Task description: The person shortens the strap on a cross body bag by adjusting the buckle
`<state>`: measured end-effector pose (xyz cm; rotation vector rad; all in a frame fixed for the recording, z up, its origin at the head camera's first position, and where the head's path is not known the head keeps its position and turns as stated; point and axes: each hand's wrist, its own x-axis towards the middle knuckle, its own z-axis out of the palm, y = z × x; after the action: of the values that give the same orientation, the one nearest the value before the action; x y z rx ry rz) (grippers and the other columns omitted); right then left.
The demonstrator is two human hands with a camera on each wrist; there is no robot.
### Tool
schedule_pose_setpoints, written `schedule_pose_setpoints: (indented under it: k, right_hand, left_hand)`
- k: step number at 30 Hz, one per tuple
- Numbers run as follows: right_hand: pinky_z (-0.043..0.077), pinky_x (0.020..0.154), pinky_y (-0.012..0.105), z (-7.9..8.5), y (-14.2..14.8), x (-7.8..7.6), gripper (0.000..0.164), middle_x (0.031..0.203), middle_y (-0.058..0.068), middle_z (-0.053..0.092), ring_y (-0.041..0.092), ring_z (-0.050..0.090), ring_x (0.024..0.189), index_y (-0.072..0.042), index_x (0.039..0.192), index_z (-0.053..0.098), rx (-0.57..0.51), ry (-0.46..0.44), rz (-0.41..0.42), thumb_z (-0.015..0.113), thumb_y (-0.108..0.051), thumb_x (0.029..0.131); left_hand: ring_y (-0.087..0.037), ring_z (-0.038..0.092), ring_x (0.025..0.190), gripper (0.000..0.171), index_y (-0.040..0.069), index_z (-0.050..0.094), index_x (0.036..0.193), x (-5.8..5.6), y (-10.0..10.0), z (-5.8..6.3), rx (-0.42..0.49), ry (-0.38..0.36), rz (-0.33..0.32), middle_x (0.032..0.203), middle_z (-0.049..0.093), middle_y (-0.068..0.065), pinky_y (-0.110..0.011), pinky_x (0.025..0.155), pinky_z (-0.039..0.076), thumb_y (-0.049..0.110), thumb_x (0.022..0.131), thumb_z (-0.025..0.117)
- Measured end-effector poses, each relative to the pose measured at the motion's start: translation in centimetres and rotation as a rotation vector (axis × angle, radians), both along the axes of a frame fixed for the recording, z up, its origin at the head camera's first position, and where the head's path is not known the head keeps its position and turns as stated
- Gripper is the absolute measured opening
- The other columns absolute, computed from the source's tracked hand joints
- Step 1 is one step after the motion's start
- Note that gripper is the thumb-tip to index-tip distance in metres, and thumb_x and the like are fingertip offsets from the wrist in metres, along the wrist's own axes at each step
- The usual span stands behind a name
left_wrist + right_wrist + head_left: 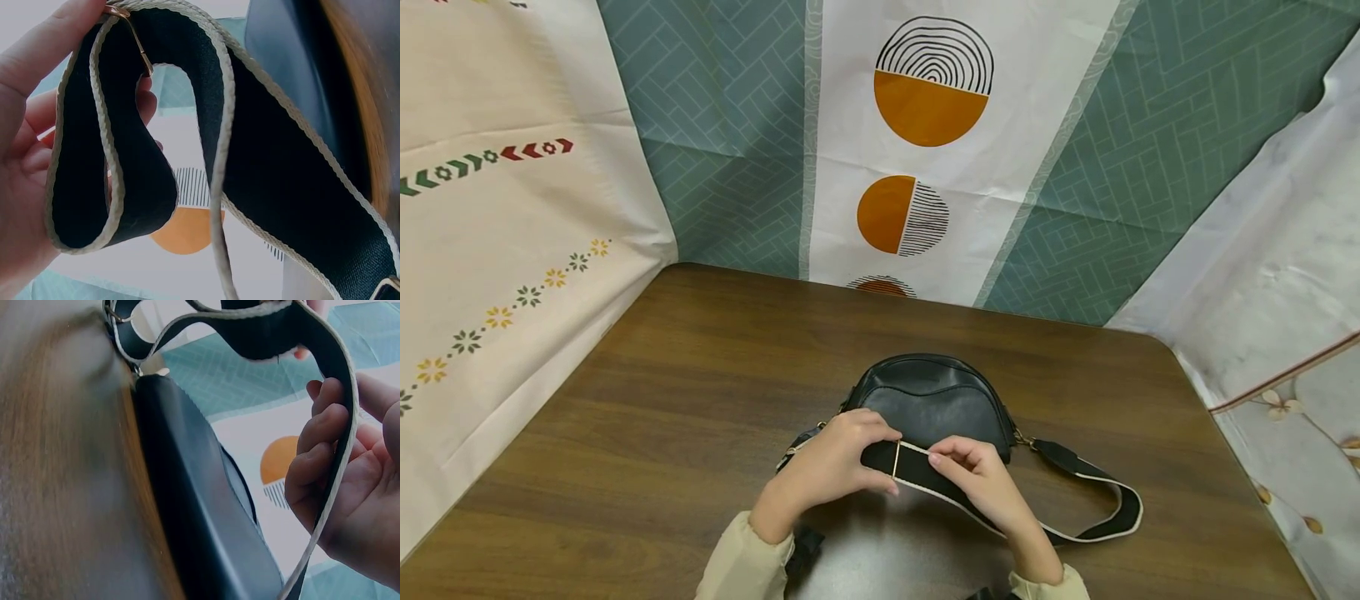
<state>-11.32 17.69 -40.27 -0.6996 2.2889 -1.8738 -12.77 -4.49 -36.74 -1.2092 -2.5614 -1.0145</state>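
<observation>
While left hand [844, 457] pinches gold buckle [896, 459], right hand [979, 477], farther from it, pinches black strap [922, 472] running sideways between them.

Can't see btm front of handbag [936, 408] behind strap [936, 479] & L grip [842, 458], head view; can't see all of cut-off gold buckle [383, 283], L wrist view.

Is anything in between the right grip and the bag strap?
Nothing visible: the right grip holds the white-edged bag strap directly. The left grip holds it too, near the gold slider. The black handbag sits beyond it.
</observation>
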Motion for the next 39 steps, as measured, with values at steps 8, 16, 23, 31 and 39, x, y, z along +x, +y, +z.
schedule_pose_setpoints:
  k: [8, 16, 23, 31, 39]
  right_hand:
    - [0.045, 0.053, 0.022, -0.3, 0.0, 0.2, 0.008, 0.073, -0.006, 0.06, 0.004, 0.053, 0.062, 0.007, 0.086, 0.06, -0.05, 0.018, 0.035, 0.052, 0.003, 0.086]
    - [0.045, 0.054, 0.021, -0.1, -1.0, 0.0, 0.007, 0.073, -0.005, 0.059, 0.005, 0.052, 0.062, 0.009, 0.085, 0.058, -0.097, 0.033, 0.038, 0.052, 0.005, 0.086]
    - [0.043, 0.057, 0.02, -0.2, -1.8, -0.2, 0.008, 0.073, -0.004, 0.059, 0.004, 0.052, 0.063, 0.009, 0.084, 0.057, -0.101, 0.036, 0.024, 0.053, 0.004, 0.086]
    - [0.044, 0.056, 0.023, -0.1, -1.0, -0.2, 0.011, 0.075, 0.007, 0.061, 0.008, 0.052, 0.064, 0.008, 0.086, 0.059, -0.059, 0.006, 0.039, 0.052, -0.001, 0.088]
    - [0.044, 0.055, 0.024, -0.2, 1.4, 0.0, 0.008, 0.077, -0.006, 0.06, 0.005, 0.051, 0.065, 0.009, 0.086, 0.059, -0.011, 0.021, 0.03, 0.053, 0.003, 0.086]
  left_hand:
    - [-0.011, 0.054, 0.083, 0.05, 0.002, 0.067, 0.098, 0.1, -0.1, 0.0, -0.012, -0.014, 0.003, 0.089, 0.06, 0.0, -0.024, 0.076, 0.043, 0.032, 0.06, 0.081]
    - [-0.012, 0.053, 0.083, 0.049, 0.001, 0.066, 0.097, 0.2, 0.3, 0.0, -0.006, 0.002, -0.016, 0.088, 0.06, -0.001, -0.023, 0.077, 0.043, 0.03, 0.061, 0.08]
    - [-0.012, 0.053, 0.083, 0.05, 0.001, 0.067, 0.096, 0.4, 1.2, -0.1, -0.033, 0.01, -0.02, 0.087, 0.059, 0.0, -0.02, 0.077, 0.043, 0.032, 0.06, 0.08]
    - [-0.012, 0.053, 0.083, 0.05, 0.001, 0.066, 0.097, 0.3, 1.0, -0.2, -0.017, -0.002, -0.028, 0.088, 0.059, 0.0, -0.02, 0.077, 0.043, 0.031, 0.06, 0.081]
    - [-0.011, 0.053, 0.081, 0.05, 0.003, 0.067, 0.096, 0.1, 0.1, -0.1, 0.007, 0.033, -0.003, 0.088, 0.06, 0.0, -0.023, 0.075, 0.043, 0.034, 0.059, 0.081]
